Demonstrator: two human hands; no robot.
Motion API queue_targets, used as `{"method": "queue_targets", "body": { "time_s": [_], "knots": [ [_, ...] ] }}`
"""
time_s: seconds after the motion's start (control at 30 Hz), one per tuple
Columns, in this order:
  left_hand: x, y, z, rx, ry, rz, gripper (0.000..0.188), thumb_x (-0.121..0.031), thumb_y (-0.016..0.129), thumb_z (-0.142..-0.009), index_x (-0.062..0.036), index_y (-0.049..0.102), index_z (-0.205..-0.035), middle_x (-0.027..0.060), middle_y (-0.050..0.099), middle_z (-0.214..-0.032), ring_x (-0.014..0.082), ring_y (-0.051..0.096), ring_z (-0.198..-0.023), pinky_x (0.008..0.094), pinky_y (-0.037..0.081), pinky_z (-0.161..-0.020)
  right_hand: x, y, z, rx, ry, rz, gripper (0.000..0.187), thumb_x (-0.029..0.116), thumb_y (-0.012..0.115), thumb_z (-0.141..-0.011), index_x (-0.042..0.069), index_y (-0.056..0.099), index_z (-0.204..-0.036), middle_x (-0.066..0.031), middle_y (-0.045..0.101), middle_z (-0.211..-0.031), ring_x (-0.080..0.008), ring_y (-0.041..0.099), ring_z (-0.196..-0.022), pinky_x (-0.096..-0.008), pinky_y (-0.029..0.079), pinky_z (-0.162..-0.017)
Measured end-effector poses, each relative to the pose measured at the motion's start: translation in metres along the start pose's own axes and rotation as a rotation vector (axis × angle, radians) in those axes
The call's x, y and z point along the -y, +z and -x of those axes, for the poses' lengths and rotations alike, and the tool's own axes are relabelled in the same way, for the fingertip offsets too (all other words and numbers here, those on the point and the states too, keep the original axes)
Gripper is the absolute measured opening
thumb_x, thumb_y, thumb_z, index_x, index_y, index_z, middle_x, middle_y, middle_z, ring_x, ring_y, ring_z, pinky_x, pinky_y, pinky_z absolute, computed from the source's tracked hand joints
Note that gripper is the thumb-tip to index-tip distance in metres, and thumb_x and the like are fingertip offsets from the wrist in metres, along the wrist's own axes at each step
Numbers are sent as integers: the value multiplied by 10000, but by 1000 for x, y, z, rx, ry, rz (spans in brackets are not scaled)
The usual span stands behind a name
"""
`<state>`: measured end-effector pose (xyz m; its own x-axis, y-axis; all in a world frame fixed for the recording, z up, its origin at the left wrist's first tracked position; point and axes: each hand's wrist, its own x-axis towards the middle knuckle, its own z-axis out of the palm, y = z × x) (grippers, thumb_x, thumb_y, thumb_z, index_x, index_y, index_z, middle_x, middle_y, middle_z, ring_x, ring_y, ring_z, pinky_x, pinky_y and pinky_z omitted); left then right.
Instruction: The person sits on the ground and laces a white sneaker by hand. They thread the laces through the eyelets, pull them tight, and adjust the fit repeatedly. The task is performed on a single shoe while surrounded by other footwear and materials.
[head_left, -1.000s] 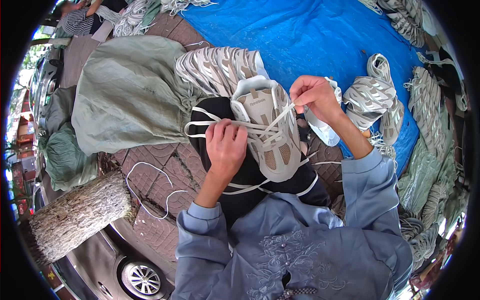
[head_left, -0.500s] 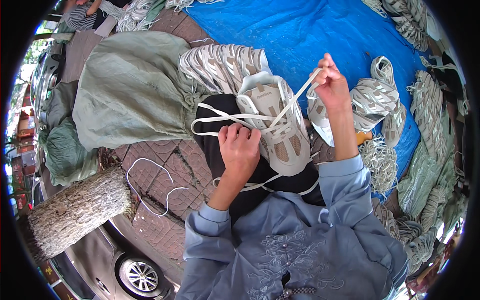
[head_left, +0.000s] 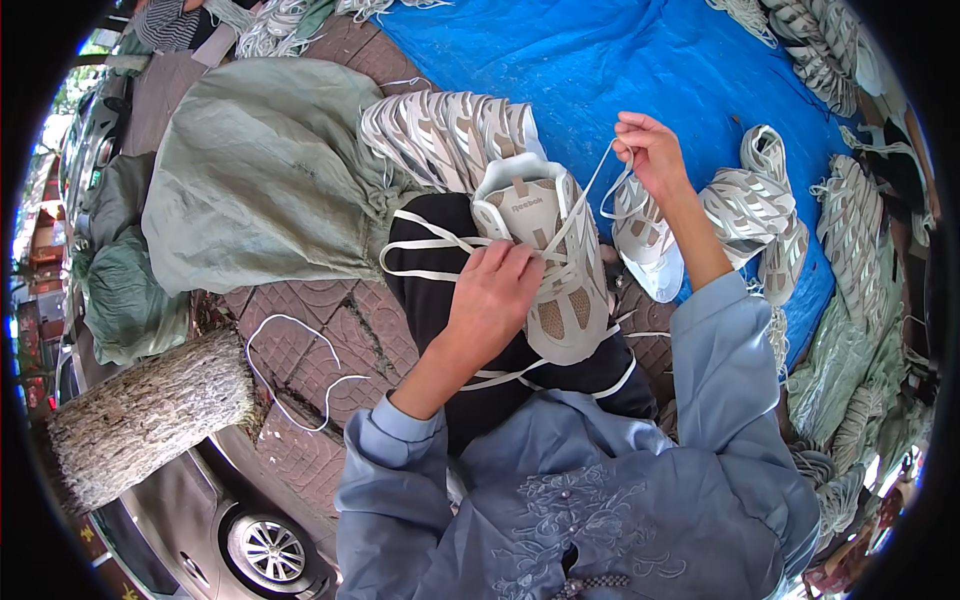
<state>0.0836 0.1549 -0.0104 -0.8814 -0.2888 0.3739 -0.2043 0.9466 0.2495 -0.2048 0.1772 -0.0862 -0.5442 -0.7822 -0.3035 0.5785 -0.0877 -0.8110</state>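
A beige and white sneaker point(head_left: 573, 312) rests toe toward me on my black-clad lap. My left hand point(head_left: 497, 295) grips it at the lacing, fingers together and bent; the fingertips are partly hidden against the eyelets. Up and to the right, my right hand point(head_left: 650, 155) pinches a cream shoelace point(head_left: 594, 188), which runs taut from the shoe and hangs in a small loop below the fingers. A wide loop of lace point(head_left: 405, 272) lies over the black cloth left of my left hand.
A row of nested sneaker uppers point(head_left: 450, 135) and a grey-green sack point(head_left: 255, 175) lie at the left. More shoes point(head_left: 745, 210) sit on a blue tarp point(head_left: 640, 60). A tree trunk point(head_left: 150, 430), a parked car point(head_left: 215, 530) and a loose white cord point(head_left: 290, 412) on the paving are lower left.
My right hand has come down slightly and left, still pinching the lace, with a small loop now below it. My left hand has shifted right and reaches further over the lacing.
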Motion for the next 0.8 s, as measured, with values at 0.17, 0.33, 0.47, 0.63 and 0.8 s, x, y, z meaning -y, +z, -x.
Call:
{"method": "queue_targets", "body": {
  "time_s": [0.17,0.33,0.47,0.63,0.8],
  "knots": [
    [-3,-1,-1,127,24,-53,192,-85,576,-608,-46,564,-796,44,510,-843,216,487,-835,327,422,-680,22,2,19,107,4,37,284,-91,551,-668,-79,532,-951,-133,570,-787,-203,568,-579,-269,421,-474],
    [2,1,-3,152,176,-47,151,-104,552,-598,-20,531,-722,58,443,-740,202,440,-774,302,388,-657,7,19,42,147,92,103,242,-83,571,-654,-51,571,-893,-107,584,-754,-166,569,-557,-242,425,-469],
    [1,1,-4,122,305,-136,152,-103,543,-594,-27,508,-722,52,429,-689,190,439,-715,285,387,-595,-6,30,49,163,123,120,226,-88,572,-644,-46,587,-865,-103,585,-745,-158,567,-550,-240,429,-473],
    [14,-4,-14,-131,247,-288,135,-99,542,-605,-54,461,-702,29,387,-602,165,416,-578,282,356,-492,-22,38,54,148,110,11,216,-96,568,-637,-49,582,-848,-117,585,-742,-171,570,-556,-243,418,-469],
    [8,4,1,-120,231,-341,142,-100,547,-625,-51,481,-741,36,407,-637,164,428,-597,281,358,-508,0,27,44,104,-15,-150,262,-128,538,-622,-39,568,-867,-103,560,-728,-171,507,-511,-262,369,-455]
  ]
}}
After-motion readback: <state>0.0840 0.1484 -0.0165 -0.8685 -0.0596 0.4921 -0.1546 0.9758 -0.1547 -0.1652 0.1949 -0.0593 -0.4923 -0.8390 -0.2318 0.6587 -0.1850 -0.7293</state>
